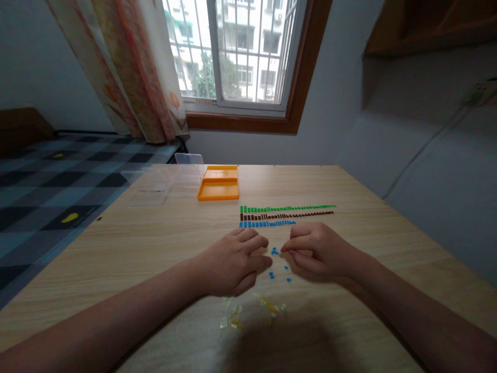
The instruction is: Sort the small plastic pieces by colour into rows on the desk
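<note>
Small blue pieces (275,251) lie in a loose cluster between my two hands, with a few more blue pieces (272,275) scattered closer to me. My left hand (236,261) is just left of the cluster, its thumb and fingers apart and nothing visible between them. On the other side, my right hand (316,251) has thumb and index finger brought together in a pinch beside the cluster; whatever is in it is too small to make out. Beyond the hands run rows of small pieces: a green row (272,210), a dark brown row (272,217) and a shorter blue row (267,224).
Transparent and yellow bits (236,322) lie near me on the wooden table (186,228). An open orange case (218,190) and clear plastic boxes (149,198) stand at the far left. A bed (77,176) is left of the table; a wall is at right.
</note>
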A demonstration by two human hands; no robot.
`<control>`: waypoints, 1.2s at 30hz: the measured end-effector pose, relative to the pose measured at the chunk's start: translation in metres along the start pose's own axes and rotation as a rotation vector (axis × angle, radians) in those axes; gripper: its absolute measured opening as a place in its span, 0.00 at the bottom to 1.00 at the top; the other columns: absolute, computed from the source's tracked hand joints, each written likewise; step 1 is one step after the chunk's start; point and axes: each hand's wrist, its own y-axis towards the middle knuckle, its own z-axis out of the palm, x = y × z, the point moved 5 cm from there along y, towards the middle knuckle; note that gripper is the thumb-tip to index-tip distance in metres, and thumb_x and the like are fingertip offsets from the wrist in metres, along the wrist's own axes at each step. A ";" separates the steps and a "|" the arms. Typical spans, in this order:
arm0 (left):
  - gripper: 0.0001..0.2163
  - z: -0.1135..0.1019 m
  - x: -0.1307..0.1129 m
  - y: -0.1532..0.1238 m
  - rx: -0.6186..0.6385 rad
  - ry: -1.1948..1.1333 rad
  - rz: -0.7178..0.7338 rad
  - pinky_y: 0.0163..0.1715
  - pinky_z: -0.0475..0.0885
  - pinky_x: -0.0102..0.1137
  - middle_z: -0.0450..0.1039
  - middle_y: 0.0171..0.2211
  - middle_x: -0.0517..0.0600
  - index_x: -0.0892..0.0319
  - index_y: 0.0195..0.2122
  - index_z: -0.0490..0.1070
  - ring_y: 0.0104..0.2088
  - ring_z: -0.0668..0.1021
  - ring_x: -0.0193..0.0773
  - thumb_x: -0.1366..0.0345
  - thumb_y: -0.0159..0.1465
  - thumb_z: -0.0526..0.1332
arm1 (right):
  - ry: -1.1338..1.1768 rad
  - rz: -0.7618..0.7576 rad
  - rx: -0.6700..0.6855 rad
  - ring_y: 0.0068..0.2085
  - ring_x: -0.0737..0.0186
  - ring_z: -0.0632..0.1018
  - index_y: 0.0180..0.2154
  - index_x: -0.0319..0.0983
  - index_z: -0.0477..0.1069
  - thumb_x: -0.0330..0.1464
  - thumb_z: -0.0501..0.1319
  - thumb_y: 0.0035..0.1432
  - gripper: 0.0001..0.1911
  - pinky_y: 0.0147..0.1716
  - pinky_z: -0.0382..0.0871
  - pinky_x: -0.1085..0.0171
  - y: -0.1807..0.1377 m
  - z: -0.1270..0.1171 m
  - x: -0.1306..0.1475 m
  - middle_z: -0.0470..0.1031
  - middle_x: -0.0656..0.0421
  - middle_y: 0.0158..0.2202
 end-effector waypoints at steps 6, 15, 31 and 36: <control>0.15 -0.004 0.008 -0.003 -0.109 -0.049 -0.017 0.47 0.70 0.45 0.72 0.46 0.56 0.56 0.47 0.76 0.45 0.73 0.48 0.68 0.61 0.56 | 0.139 0.028 0.147 0.28 0.66 0.72 0.36 0.38 0.82 0.25 0.58 0.54 0.14 0.29 0.62 0.66 -0.006 0.004 -0.003 0.74 0.58 0.28; 0.18 0.001 0.007 0.000 -0.045 -0.045 -0.048 0.51 0.70 0.47 0.70 0.49 0.57 0.53 0.51 0.76 0.48 0.73 0.50 0.68 0.62 0.56 | 0.046 0.070 0.200 0.27 0.69 0.71 0.35 0.39 0.81 0.25 0.59 0.56 0.12 0.29 0.61 0.67 -0.006 0.013 -0.006 0.73 0.60 0.27; 0.19 -0.007 0.003 -0.001 -0.073 -0.231 -0.029 0.45 0.71 0.42 0.70 0.44 0.53 0.48 0.45 0.81 0.43 0.73 0.45 0.72 0.56 0.58 | 0.065 -0.071 0.205 0.26 0.67 0.68 0.40 0.42 0.82 0.29 0.57 0.59 0.14 0.27 0.59 0.65 -0.001 0.025 0.020 0.71 0.60 0.28; 0.20 -0.005 0.001 0.001 -0.048 -0.225 -0.014 0.46 0.70 0.45 0.71 0.45 0.53 0.48 0.46 0.81 0.44 0.73 0.47 0.71 0.55 0.58 | -0.001 -0.100 0.214 0.26 0.67 0.68 0.37 0.42 0.81 0.32 0.56 0.64 0.13 0.28 0.57 0.64 -0.003 0.028 0.020 0.70 0.61 0.26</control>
